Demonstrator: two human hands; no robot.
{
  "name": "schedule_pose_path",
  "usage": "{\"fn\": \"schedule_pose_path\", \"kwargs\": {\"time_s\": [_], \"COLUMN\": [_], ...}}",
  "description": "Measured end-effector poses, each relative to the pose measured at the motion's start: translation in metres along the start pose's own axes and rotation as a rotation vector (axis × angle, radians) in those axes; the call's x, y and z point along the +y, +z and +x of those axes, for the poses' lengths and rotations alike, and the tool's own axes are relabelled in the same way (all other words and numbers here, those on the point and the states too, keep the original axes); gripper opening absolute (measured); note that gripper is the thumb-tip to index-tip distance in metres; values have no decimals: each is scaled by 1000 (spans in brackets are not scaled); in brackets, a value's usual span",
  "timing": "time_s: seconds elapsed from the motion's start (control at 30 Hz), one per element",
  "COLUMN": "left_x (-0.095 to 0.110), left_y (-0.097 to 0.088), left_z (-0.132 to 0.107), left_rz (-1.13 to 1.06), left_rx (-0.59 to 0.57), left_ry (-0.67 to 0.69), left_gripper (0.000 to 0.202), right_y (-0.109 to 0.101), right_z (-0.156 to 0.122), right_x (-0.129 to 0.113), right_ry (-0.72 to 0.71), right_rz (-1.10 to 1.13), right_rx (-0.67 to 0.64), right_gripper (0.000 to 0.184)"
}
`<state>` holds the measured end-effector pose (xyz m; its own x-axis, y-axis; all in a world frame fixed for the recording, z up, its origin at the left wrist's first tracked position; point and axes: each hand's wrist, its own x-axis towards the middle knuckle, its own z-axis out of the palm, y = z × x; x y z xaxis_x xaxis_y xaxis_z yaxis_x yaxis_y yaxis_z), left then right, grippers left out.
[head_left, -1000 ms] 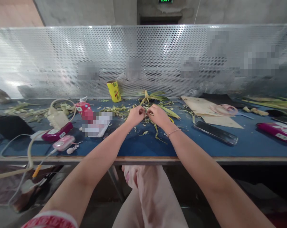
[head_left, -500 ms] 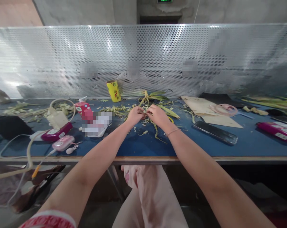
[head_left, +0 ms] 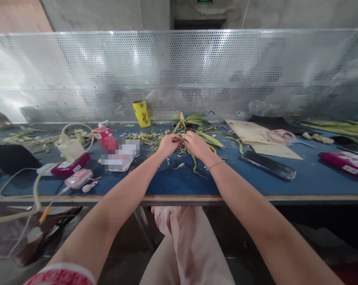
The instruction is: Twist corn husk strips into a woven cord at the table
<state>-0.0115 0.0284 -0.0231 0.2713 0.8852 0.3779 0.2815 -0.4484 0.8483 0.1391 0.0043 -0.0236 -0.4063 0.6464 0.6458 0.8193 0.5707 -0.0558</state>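
My left hand [head_left: 167, 144] and my right hand [head_left: 197, 144] meet over the middle of the blue table [head_left: 173, 180], fingers pinched together on a thin green-yellow leaf strip [head_left: 180, 139] held between them. A loose strip [head_left: 195, 163] hangs down from my right hand onto the table. Behind the hands lies a pile of leaf scraps [head_left: 146, 137] and a bunch of long green leaves [head_left: 196, 118]. A thin bracelet sits on my right wrist.
A yellow can [head_left: 142, 113] stands by the perforated metal screen [head_left: 179, 75]. To the left are a red carton [head_left: 104, 136], a magenta device [head_left: 70, 165], a pink device [head_left: 79, 178] and cables. To the right lie a black phone [head_left: 269, 165], brown paper [head_left: 262, 138] and another magenta device [head_left: 345, 164].
Both hands have stayed in the same place, with small finger movements on the leaf strip; the fingertips are now pressed closer together.
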Motion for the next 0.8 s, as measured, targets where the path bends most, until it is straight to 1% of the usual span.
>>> {"fn": "schedule_pose_path", "kwargs": {"time_s": [0.17, 0.37, 0.47, 0.7, 0.8], "left_x": [4, 15, 18, 12, 9], "left_y": [0, 0, -1, -2, -1], "left_z": [-2, -8, -10, -8, -6], "left_rz": [47, 155, 191, 252, 259], "left_rx": [41, 125, 138, 112, 129], "left_ry": [27, 39, 46, 74, 81], "left_gripper": [17, 9, 9, 10, 12], "right_y": [0, 2, 4, 5, 5], "right_z": [-1, -2, -2, 0, 0], "right_x": [0, 0, 1, 1, -1], "right_ry": [-11, -5, 2, 42, 52], "right_rz": [-29, -36, -47, -32, 13], "right_rx": [-28, -21, -21, -24, 25], "right_gripper": [27, 27, 27, 27, 21]}}
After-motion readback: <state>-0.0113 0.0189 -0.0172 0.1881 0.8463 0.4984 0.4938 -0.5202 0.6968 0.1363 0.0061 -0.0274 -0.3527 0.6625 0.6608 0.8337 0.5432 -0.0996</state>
